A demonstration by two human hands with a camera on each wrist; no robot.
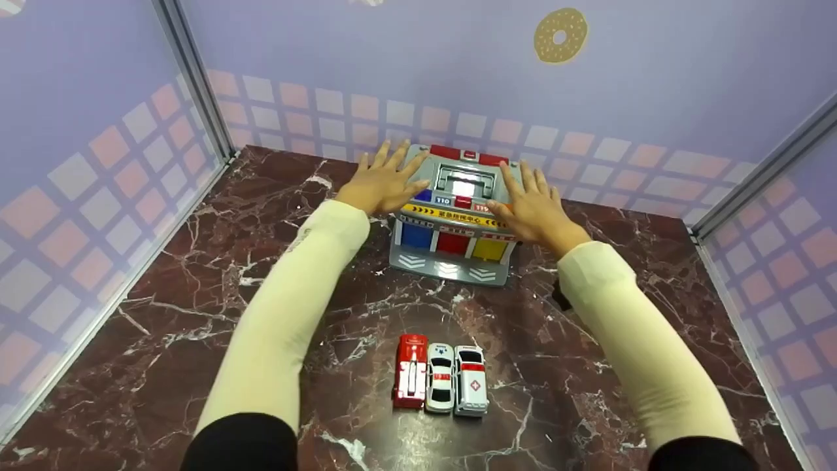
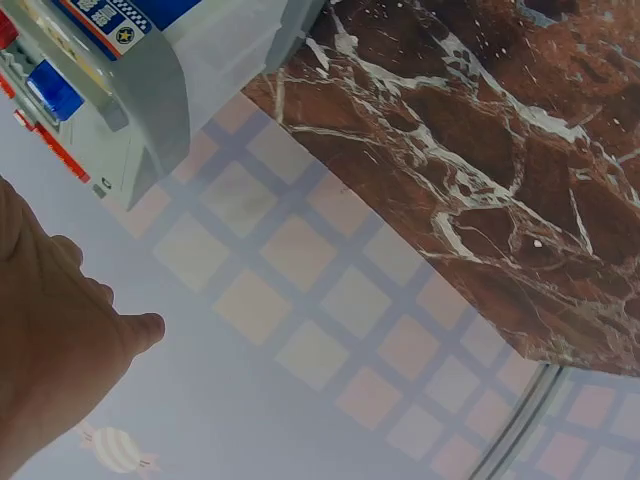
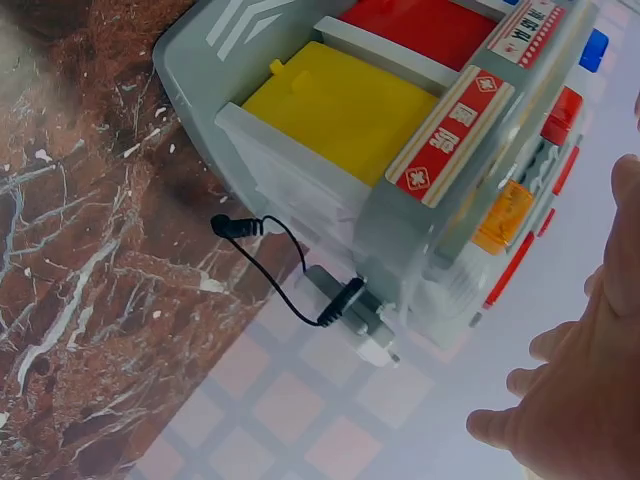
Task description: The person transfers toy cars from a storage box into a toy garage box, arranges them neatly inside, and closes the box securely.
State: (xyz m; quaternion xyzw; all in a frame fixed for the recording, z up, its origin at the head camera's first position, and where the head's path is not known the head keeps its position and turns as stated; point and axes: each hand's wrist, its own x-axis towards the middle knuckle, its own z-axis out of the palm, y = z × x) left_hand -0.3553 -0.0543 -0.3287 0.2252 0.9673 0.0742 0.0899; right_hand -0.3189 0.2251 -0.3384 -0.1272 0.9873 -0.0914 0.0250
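Lilac wall (image 1: 392,52) at the far side, printed with pink and white squares, other panels left and right. Below it, a dark red marbled surface (image 1: 196,275) with white veins. Cream sleeves (image 1: 281,314) reach from the near side, left and right.

Toy garage (image 1: 444,212), grey, toward the far side of the surface, close to the wall. Long axis runs left to right, right end slightly nearer; three doors, blue, red, yellow from left to right, face near.

Left hand (image 1: 381,183) over the garage's left end, right hand (image 1: 536,206) over its right end. Each grip is spread, fingers extended, nothing held. Contact with the roof: cannot tell; in the wrist views the fingers shown stand apart from it. Garage lies between the two and below; neither hand clearly nearer.

Three vehicles well to the near side of both hands, close side by side, long axes near to far, roughly in front of the doors: red fire truck (image 1: 410,371) on the left, white ambulance (image 1: 471,381) on the right, slimmer police car (image 1: 440,378) between.

Smallest: black cord (image 3: 237,227) at the garage's right side.
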